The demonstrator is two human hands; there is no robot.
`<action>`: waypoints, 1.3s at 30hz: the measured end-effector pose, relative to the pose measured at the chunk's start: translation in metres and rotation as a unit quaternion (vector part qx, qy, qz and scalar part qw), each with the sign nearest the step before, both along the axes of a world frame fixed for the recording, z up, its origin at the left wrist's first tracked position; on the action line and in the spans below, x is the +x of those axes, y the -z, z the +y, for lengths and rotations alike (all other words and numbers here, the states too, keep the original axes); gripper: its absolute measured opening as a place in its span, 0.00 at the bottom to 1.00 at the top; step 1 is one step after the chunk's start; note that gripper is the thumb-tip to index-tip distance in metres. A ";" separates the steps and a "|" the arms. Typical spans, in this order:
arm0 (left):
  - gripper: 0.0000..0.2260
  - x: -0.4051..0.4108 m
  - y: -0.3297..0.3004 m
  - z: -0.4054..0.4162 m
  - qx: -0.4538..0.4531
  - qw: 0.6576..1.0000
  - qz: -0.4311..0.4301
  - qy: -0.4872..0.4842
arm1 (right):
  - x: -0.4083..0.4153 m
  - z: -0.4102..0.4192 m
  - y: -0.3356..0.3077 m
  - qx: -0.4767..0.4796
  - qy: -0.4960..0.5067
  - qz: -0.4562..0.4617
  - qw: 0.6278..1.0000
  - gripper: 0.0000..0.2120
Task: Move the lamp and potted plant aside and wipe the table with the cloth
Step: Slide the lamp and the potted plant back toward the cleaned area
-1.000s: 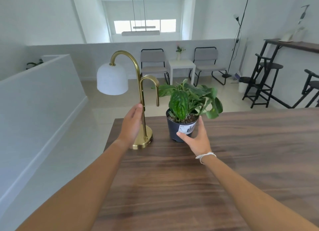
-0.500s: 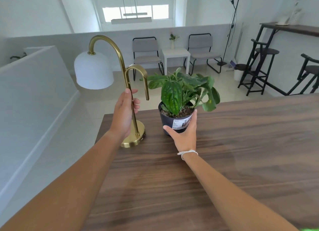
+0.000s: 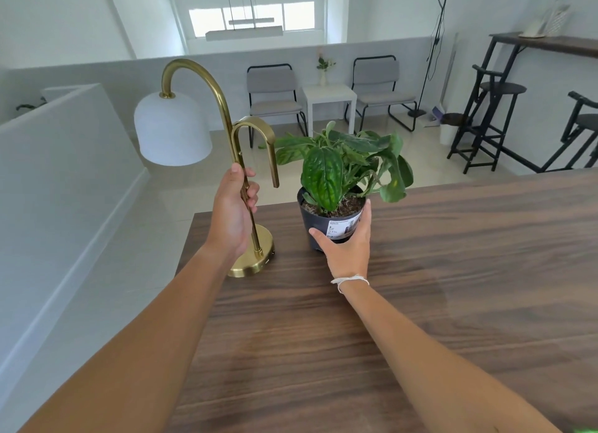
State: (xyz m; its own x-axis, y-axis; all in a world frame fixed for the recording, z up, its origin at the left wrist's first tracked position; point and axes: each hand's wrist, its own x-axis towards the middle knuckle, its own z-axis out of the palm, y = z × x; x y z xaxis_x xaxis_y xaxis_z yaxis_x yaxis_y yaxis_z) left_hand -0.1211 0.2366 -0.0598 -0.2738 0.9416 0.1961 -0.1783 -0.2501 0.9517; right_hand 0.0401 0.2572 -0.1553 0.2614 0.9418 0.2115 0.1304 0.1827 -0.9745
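Both hands are out over the far left corner of the dark walnut-grained wooden table (image 3: 420,303), each closed on its own object. Left hand (image 3: 233,211) is wrapped around the slim upright stem of the brass gooseneck table lamp (image 3: 226,131), thumb on the near side and fingers curled round the far side, about midway up the stem. Its round brass base (image 3: 255,259) sits at the very corner of the table, and from this angle I cannot tell whether the base is flat on the wood or slightly lifted. A white dome-shaped shade (image 3: 173,130) hangs from the curved neck out beyond the table's left edge, over the floor.

Right hand (image 3: 348,246) cups the near side of the black plastic pot of the green leafy potted plant (image 3: 343,173), thumb spread to the left, fingers reaching up the right wall to the rim, palm covering part of the white printed label (image 3: 339,228). A thin white string bracelet (image 3: 349,281) circles that wrist. Pot and lamp base stand close beside each other, not touching, the plant to the right.

Beyond the table, on a lower level, two grey chairs (image 3: 275,92) flank a small white side table (image 3: 328,97)
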 end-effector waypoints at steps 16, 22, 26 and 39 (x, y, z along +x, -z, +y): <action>0.14 0.009 -0.009 0.001 0.029 0.998 0.044 0.034 | 0.011 -0.010 0.000 -0.002 -0.001 -0.006 1.000 0.51; 0.15 0.020 -0.021 -0.014 0.028 0.998 0.025 0.045 | 0.019 -0.027 -0.007 0.010 -0.008 -0.003 1.000 0.51; 0.15 0.028 -0.021 -0.032 0.015 0.999 0.019 0.047 | 0.030 -0.045 -0.012 0.019 -0.005 0.011 1.000 0.51; 0.15 0.083 -0.023 -0.113 0.021 0.999 0.038 0.031 | 0.106 -0.130 -0.023 0.048 -0.012 -0.001 0.999 0.50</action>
